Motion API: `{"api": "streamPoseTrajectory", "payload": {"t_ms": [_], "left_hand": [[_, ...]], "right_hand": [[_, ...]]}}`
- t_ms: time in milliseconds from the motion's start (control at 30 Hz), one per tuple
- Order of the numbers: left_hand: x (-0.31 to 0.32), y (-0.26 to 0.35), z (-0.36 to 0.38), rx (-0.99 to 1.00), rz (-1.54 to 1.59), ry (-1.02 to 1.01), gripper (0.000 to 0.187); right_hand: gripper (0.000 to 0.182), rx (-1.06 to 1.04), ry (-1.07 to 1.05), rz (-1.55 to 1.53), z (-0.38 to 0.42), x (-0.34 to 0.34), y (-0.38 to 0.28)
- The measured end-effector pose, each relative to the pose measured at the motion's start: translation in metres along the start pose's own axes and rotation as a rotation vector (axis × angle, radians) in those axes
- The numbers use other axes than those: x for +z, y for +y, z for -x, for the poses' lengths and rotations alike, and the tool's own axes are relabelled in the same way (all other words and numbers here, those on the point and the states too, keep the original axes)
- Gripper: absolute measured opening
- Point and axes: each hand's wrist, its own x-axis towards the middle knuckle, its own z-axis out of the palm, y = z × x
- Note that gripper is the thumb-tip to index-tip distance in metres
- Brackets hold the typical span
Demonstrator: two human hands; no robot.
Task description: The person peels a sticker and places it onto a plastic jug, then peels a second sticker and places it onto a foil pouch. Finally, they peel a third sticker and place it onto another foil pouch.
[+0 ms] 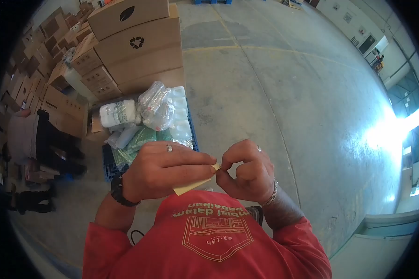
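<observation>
A small pale yellow piece of paper (191, 187), perhaps a sticker or note, is held in front of my chest. My left hand (160, 168) is closed around it, fingers lying along its upper side and covering much of it. At its right end, the thumb and forefinger of my right hand (247, 171) pinch the tip. The fingertips of both hands almost meet there. Any print on the paper cannot be made out.
Ahead to the left, a blue pallet (108, 162) carries plastic-wrapped packs (118, 114), clear bags (156, 107) and whitish jugs (181, 125). Tall cardboard boxes (139, 51) stand behind it. A person (30, 135) is among boxes at far left. Concrete floor (246, 93) stretches right.
</observation>
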Motion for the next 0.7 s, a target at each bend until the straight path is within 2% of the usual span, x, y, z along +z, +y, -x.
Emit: {"api": "streamPoseTrajectory", "payload": {"t_ms": [400,500,567,700], "left_hand": [[0.000,0.004,0.008,-0.006,-0.003,0.010,0.013],[0.000,0.005,0.010,-0.004,0.008,0.022,0.014],[0.000,0.006,0.010,-0.004,0.025,0.032,0.015],[-0.002,0.008,0.010,0.001,0.035,0.040,0.016]], "right_hand": [[0.031,-0.050,-0.061,-0.012,0.003,0.006,-0.005],[0.035,-0.056,-0.030,0.006,0.006,0.007,-0.007],[0.051,-0.018,-0.033,0.044,0.006,0.005,-0.009],[0.054,-0.034,0.034,0.074,0.006,0.004,-0.011]]}}
